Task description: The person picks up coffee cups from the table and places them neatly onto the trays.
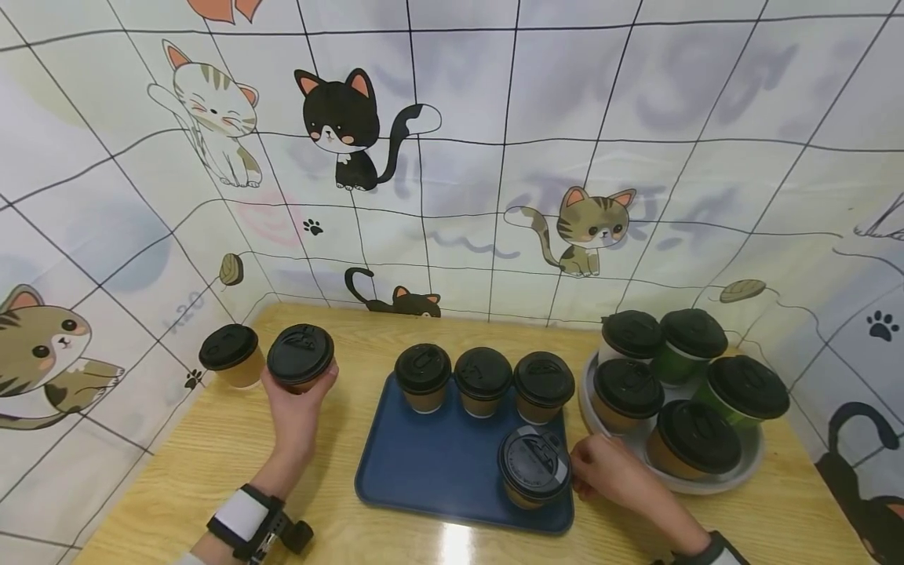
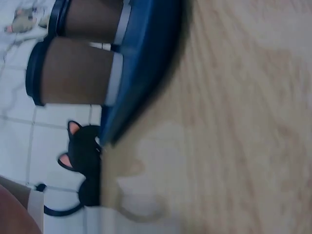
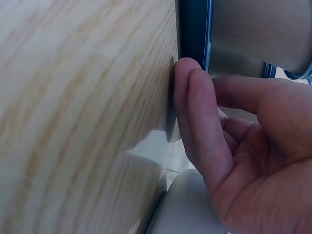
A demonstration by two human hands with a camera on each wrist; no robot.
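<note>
My left hand [image 1: 300, 412] grips a paper coffee cup [image 1: 301, 357] with a black lid, beside another brown lidded cup [image 1: 231, 355] at the table's far left. In the left wrist view, only a bit of cup and hand shows at the lower left corner. A blue tray [image 1: 424, 479] lies in the middle with three lidded cups along its back edge and a fourth cup [image 1: 534, 468] at its front right. My right hand [image 1: 610, 469] is at the tray's right edge; in the right wrist view its loosely bent fingers [image 3: 207, 122] reach right to the rim.
A round, light grey tray [image 1: 752, 459] on the right carries several black-lidded cups, some green [image 1: 681, 369], some brown. Behind the wooden table [image 1: 339, 486] hangs a tiled-pattern cloth with cartoon cats [image 1: 342, 122], and it runs along both sides.
</note>
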